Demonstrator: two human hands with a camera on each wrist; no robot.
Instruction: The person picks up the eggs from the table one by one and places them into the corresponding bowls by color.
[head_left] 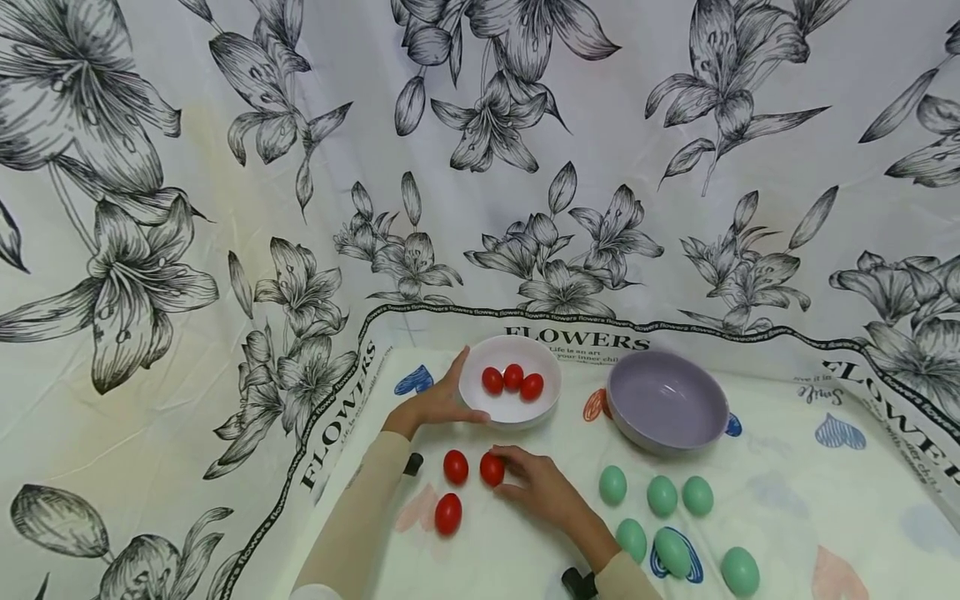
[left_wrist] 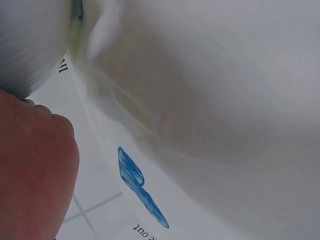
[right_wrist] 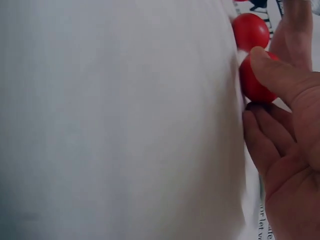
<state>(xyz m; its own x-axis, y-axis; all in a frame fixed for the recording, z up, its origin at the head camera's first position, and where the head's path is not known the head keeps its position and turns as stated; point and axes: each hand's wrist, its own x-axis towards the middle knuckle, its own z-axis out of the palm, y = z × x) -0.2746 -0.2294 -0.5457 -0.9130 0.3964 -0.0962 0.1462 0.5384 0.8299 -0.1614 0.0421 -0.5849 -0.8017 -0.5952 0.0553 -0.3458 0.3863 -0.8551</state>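
A white bowl [head_left: 511, 412] with 3 red eggs [head_left: 513, 377] inside stands at the back middle of the cloth. My left hand [head_left: 442, 398] holds it by its left side, with the thumb along the front. In the left wrist view, the bowl's wall [left_wrist: 32, 45] and part of that hand [left_wrist: 37, 165] fill the left edge. Nearer to me, my right hand [head_left: 542, 487] pinches a red egg [head_left: 491, 469] between thumb and fingers, also seen in the right wrist view. Two other red eggs, one behind [head_left: 455, 467] and one in front [head_left: 448, 514], lie to its left.
A purple bowl [head_left: 667, 400] stands right of the white one. Several green eggs [head_left: 662, 496] lie in front of it, to the right of my right forearm. A flower-printed cloth [head_left: 420, 208] hangs behind and on the left, with folds at its base.
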